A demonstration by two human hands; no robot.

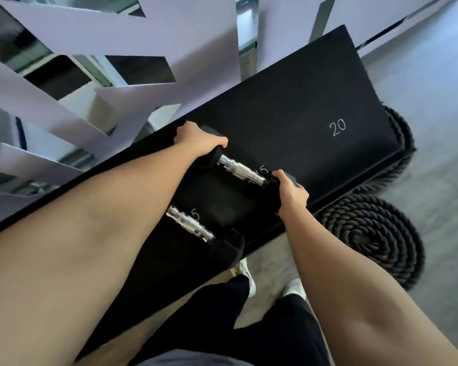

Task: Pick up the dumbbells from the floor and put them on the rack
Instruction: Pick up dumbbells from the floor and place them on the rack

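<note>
A black dumbbell [239, 171] with a knurled chrome handle lies on the black rack [302, 107], over a white number ending in 5. My left hand [198, 140] grips its far head and my right hand [291, 194] grips its near head. A second dumbbell [191, 227] with the same chrome handle rests on the rack closer to me, beside a white "5"; my left forearm hides its far head. The rack space marked "20" holds nothing.
A coiled black battle rope [370, 233] lies on the grey floor right of the rack, with more rope behind the rack's right end. White angular panels and mirrors stand beyond the rack. My feet in white shoes [249, 278] stand at its front edge.
</note>
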